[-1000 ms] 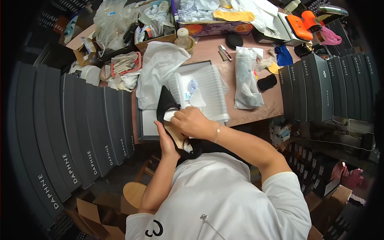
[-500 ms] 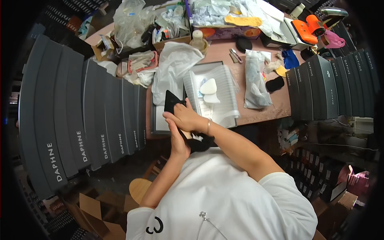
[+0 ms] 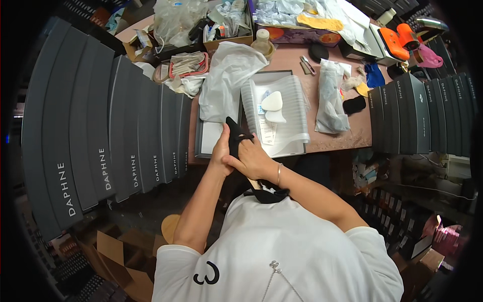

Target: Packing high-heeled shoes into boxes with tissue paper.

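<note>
A black pointed-toe shoe is held between both hands, its toe pointing away from me and its heel end near my shirt. White stuffing and a pale inner sole show at the heel end. My left hand wraps the shoe's left side. Across the upper lies my right hand, its fingers partly hidden at the shoe's opening. Just beyond sits an open grey shoebox lined with translucent ribbed wrapping. White pads and a printed slip rest on that wrapping.
Tall stacks of grey shoeboxes stand at left and right. The pink table also bears white tissue, a wrapped bundle, a box cutter and an orange tool. Open cartons lie below left.
The shoe has turned, its toe now pointing more directly away. My left hand has shifted forward along its side, while the right stays on the upper. The view has shifted slightly.
</note>
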